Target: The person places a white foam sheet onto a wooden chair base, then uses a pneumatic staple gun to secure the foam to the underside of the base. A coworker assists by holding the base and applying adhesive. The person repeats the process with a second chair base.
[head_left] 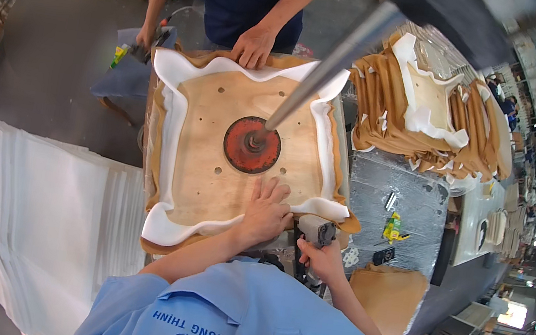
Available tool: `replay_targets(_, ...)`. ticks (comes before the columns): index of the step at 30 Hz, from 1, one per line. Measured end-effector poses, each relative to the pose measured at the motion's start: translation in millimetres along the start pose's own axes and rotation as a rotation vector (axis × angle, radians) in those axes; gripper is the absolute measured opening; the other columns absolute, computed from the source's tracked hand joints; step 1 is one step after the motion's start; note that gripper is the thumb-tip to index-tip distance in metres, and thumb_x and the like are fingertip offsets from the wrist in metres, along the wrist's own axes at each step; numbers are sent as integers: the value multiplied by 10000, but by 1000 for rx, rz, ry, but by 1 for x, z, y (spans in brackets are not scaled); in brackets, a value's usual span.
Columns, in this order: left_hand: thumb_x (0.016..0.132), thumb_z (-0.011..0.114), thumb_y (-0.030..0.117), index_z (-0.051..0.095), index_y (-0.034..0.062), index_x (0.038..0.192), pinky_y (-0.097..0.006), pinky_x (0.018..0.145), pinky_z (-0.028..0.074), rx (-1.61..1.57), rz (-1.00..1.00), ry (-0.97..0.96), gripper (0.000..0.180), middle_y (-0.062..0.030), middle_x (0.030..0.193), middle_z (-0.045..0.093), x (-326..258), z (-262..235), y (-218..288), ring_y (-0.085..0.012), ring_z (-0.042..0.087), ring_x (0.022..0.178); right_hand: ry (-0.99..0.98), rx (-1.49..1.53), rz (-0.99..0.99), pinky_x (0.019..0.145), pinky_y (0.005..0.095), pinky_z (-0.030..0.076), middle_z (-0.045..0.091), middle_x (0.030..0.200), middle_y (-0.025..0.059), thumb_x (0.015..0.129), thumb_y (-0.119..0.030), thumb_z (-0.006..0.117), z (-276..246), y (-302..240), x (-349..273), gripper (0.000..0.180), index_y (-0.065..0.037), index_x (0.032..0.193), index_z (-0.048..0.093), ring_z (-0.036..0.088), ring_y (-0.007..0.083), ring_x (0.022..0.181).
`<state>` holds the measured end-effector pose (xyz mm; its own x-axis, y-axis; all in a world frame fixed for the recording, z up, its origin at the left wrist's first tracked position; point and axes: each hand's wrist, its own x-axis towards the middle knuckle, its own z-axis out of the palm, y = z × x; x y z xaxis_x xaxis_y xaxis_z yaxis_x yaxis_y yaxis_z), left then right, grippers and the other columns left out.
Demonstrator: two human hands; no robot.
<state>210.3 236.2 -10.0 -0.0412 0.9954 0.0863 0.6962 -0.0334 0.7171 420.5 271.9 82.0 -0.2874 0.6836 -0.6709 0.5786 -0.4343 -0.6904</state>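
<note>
Seat board, pale plywood with drilled holes, lies under the left hand, wrapped in white foam and tan cover. The left fingers are spread flat, pressing the board's near edge beside the folded foam. The right hand is closed around a stapler just right of them. Beyond the fingers, a red disc on a metal rod clamps the board's middle. A co-worker's hand rests on the far edge; a seat stack sits further right
</note>
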Motion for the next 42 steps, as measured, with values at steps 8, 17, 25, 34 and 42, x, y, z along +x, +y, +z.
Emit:
replay_targets(8,955,721,294,819,103,944,-682,1329,113,-1,-27,21,215,-96,1491,564,5,5,-6,-394,322,1593,13,-90,34,509,288,502,668,690,15,979,-214,825,0,-23,16,236,-6,1022,723,635,100,566)
replay_targets(17,956,722,295,823,108,946,-674,1336,97,7,-48,3,213,-78,1510,551,10,5,-9,-384,291,1613,26,-192,57,479,304,479,656,676,14,978,-209,829,5,-45,27,246,8,978,715,618,107,531)
replay_targets(25,946,721,281,829,105,949,-675,1337,88,10,-51,-14,206,-74,1510,559,8,5,-8,-386,297,1612,53,-262,94,483,315,459,652,659,12,972,-192,825,8,-52,26,213,-8,970,717,604,110,515)
replay_targets(34,895,795,290,807,47,1006,-720,1311,151,80,-14,24,267,-166,1521,543,-13,-22,4,-440,300,1606,123,-363,17,621,405,547,745,757,102,903,-271,871,9,-36,34,352,10,1089,771,709,218,626)
replay_targets(42,838,865,262,751,43,1034,-758,1278,182,253,34,-93,315,-184,1464,510,-108,-119,-15,-467,356,1550,163,-335,-50,689,428,606,796,910,154,899,-265,872,6,-23,43,410,23,1167,758,762,275,743)
